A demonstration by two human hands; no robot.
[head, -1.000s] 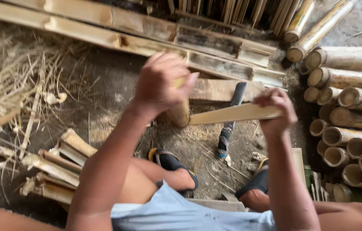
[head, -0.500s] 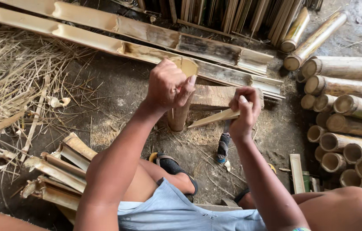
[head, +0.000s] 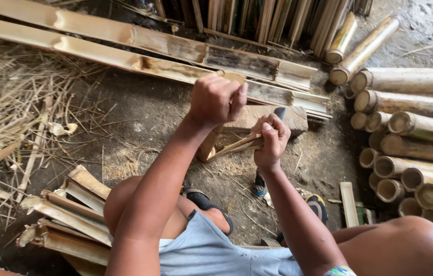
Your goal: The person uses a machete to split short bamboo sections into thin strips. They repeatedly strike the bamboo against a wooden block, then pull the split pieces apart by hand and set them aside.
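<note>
My left hand (head: 217, 99) is closed around the top of a short upright bamboo piece (head: 208, 148) that stands on the dirt floor. My right hand (head: 271, 137) grips a pale flat bamboo strip (head: 234, 147). The strip slants down and to the left, and its far end meets the foot of the upright piece. A dark tool with a blue end (head: 260, 185) lies on the ground below my right hand, mostly hidden by it. A flat wooden block (head: 294, 118) lies just behind both hands.
Long split bamboo halves (head: 99, 53) lie across the back. Round bamboo poles (head: 411, 130) are stacked at the right. Short split pieces (head: 68, 214) are piled at the lower left, with dry straw (head: 7, 107) beyond. My knees and sandalled feet (head: 202, 202) fill the foreground.
My right hand has drawn in toward the upright piece with the strip, which now tilts down to the piece's foot. My left hand has kept its grip on top.
</note>
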